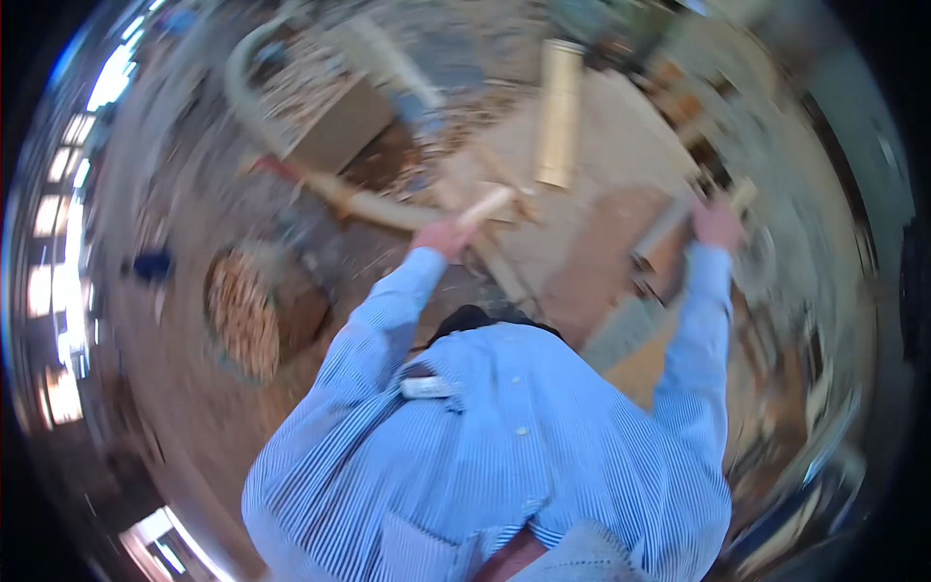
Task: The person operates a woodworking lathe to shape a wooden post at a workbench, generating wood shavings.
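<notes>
My left hand (444,236) is closed around a short pale wooden piece (485,207) over the near left part of the work surface. My right hand (718,225) is at the surface's right side, smeared by motion, beside a small pale wooden piece (743,196); whether it grips that piece is unclear. Between and beyond my hands, a long pale wooden block (560,116) lies on the brown board (616,131). A greyish metal-edged part (661,233) sits just left of my right hand.
A sack (303,296) full of small wooden pieces stands at the left on the floor. A box (341,126) and a thick curved pale hose (383,210) lie at the upper left, with wood scraps around. Blurred machinery (700,107) is at the upper right.
</notes>
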`<action>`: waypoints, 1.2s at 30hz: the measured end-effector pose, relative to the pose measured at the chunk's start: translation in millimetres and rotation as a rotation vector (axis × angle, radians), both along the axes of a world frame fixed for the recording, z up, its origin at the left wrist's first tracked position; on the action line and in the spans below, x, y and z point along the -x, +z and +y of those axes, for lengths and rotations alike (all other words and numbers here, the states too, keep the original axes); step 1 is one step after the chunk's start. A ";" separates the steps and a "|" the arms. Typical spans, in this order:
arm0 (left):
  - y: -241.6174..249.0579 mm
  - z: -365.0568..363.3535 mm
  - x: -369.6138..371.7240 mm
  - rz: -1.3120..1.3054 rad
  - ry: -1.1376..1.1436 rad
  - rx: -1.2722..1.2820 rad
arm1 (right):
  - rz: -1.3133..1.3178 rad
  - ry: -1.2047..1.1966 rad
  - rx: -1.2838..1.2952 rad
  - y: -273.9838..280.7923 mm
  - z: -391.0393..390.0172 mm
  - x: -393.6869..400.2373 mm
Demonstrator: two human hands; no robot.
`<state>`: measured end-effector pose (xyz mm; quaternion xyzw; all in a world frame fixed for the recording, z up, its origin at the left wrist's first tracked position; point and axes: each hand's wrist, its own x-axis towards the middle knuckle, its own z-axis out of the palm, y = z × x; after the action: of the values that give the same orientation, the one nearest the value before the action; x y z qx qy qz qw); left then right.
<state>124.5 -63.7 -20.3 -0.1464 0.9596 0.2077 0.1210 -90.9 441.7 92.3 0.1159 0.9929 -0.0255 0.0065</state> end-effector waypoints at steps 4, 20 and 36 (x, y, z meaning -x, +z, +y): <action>20.1 2.5 -6.5 0.112 -0.047 -0.005 | -0.035 -0.001 0.102 38.3 -8.9 -5.3; 23.5 -8.5 -7.7 -0.004 -0.088 -0.004 | 0.438 0.335 0.679 8.2 -145.8 -2.5; -12.5 -41.8 -79.0 0.341 -0.071 0.010 | 0.261 0.523 0.218 -127.7 -223.7 -115.1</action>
<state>203.5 -105.5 -32.8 -0.0757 0.9717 0.2206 -0.0372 24.2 218.0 -35.5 -0.1494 0.9729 -0.1442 -0.1022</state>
